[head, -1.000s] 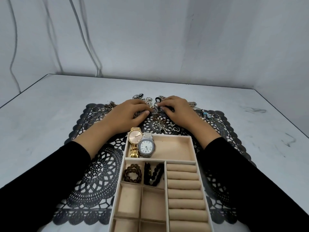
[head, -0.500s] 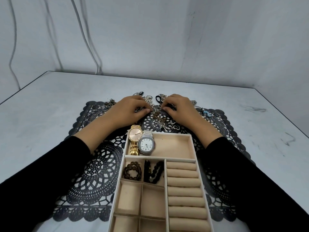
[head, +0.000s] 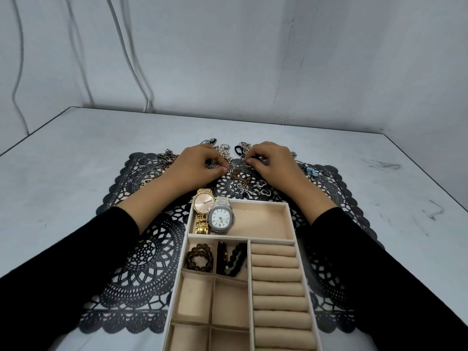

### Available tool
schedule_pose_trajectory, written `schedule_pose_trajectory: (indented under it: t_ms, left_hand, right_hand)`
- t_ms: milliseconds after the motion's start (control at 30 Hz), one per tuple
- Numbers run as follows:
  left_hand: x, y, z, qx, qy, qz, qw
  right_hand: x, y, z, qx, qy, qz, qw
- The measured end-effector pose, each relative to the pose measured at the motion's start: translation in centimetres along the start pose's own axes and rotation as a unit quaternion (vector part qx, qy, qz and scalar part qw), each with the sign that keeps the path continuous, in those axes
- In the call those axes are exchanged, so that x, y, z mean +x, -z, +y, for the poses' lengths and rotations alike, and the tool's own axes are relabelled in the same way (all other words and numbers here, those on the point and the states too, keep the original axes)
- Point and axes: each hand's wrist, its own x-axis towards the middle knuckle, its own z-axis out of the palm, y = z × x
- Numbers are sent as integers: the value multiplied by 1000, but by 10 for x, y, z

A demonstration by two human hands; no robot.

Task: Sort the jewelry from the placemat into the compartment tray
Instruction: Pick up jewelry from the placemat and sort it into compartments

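Two hands over jewelry heap at far middle of placemat, left hand and right hand curled, fingertips pinching small pieces, tray near centre, gold watch and silver watch in far compartment, bead bracelets just nearer.

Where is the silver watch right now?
In the head view, the silver watch lies at the left end of the compartment tray's far wide section, overlapping the gold watch on its left.
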Motion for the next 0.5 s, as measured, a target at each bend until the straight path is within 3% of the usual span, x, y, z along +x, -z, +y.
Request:
schedule_pose_trajectory:
  t_ms: [233, 500]
  left_hand:
    - [2, -4, 1, 46, -18, -2, 999]
    - [-3, 9, 4, 1, -2, -18, 1000]
  right_hand:
    - [-2, 3, -1, -1, -2, 12, 1000]
    - [-2, 2, -1, 6, -2, 12, 1000]
